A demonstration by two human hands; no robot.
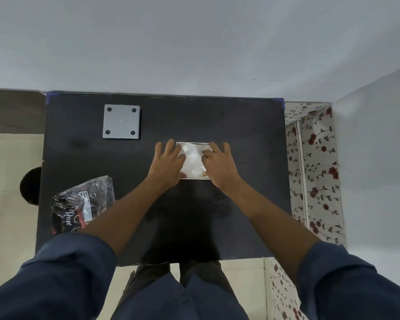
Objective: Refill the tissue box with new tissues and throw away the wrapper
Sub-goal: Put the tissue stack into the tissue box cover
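Note:
A metal-rimmed tissue box (pixel 192 143) lies open-side up in the middle of the black table (pixel 240 139), filled with a stack of white tissues (pixel 192 160). My left hand (pixel 169 161) rests on the box's left side, fingers spread over the tissues and thumb at the near edge. From the right, my right hand (pixel 219 163) presses down on the stack with its fingers. The grey square lid (pixel 121 121), with four dark round feet, lies apart at the back left. A crumpled clear wrapper (pixel 83 202) with dark print lies near the table's left front edge.
A dark round bin (pixel 30 185) stands on the floor left of the table. A curtain with a rose pattern (pixel 314 172) hangs to the right. A pale wall runs behind the table's far edge.

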